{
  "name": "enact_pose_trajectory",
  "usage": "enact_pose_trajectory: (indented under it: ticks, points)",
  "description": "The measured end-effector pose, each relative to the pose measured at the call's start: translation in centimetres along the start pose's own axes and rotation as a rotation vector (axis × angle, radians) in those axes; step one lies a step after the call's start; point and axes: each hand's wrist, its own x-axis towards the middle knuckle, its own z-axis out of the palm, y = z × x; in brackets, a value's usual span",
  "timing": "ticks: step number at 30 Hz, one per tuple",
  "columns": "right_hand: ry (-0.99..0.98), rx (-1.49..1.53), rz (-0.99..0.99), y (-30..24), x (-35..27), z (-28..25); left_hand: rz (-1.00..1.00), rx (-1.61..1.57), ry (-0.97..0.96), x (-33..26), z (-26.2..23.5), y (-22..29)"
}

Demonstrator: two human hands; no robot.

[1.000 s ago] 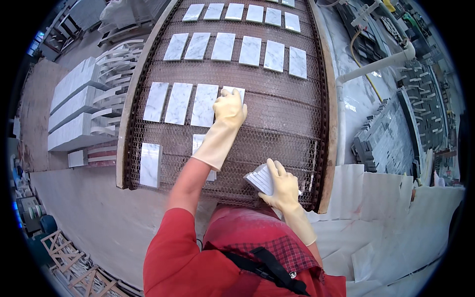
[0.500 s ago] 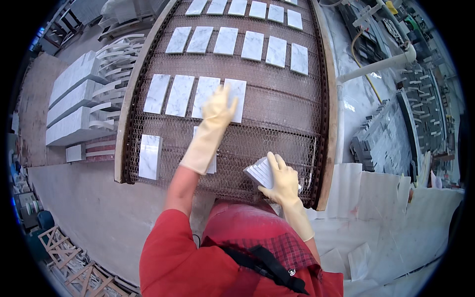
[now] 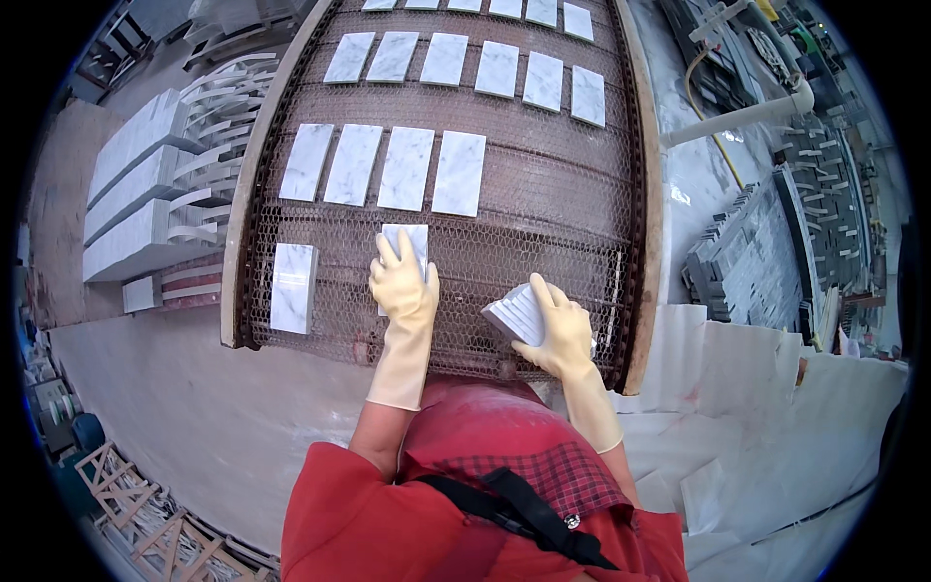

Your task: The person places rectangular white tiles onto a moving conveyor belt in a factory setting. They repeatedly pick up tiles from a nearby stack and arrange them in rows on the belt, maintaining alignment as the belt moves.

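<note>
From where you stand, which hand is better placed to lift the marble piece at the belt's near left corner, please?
Probably the left hand: it is closer to that marble piece, while the right hand is farther off and holds a tile stack.

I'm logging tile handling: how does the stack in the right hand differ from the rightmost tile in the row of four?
The tile stack shows several layered edges; the marble tile shows its veined broad face. The right hand grips the stack; no hand touches the tile. Both are pale.
</note>
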Motion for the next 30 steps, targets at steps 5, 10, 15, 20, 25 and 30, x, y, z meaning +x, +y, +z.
enact_pose_trajectory:
  ticks: [5, 10, 15, 20, 25, 30]
  points:
    - [-0.005, 0.016, 0.024, -0.7, -0.9, -0.5, 0.026, -0.105, 0.026, 0.8, 0.4, -1.0]
    - [0.085, 0.001, -0.107, -0.1, -3.1, 1.0, 0.115, -0.231, 0.152, 0.4, -0.9, -1.5]
    - [-0.022, -0.005, -0.071, 0.5, -2.0, 0.8, 0.131, -0.511, 0.023, 2.6, -4.4, 5.8]
    - [-0.066, -0.023, -0.063, 0.6, -1.7, 0.3, 0.2, -0.531, 0.013, 7.5, -0.8, 14.8]
    - [-0.029, 0.005, -0.097, 0.7, -1.7, 0.3, 0.156, -0.343, -0.056, 11.8, 2.8, 20.4]
    - [-0.053, 0.033, -0.088, 1.3, -1.7, 0.8, 0.261, -0.021, 0.028, 12.1, 6.1, 21.3]
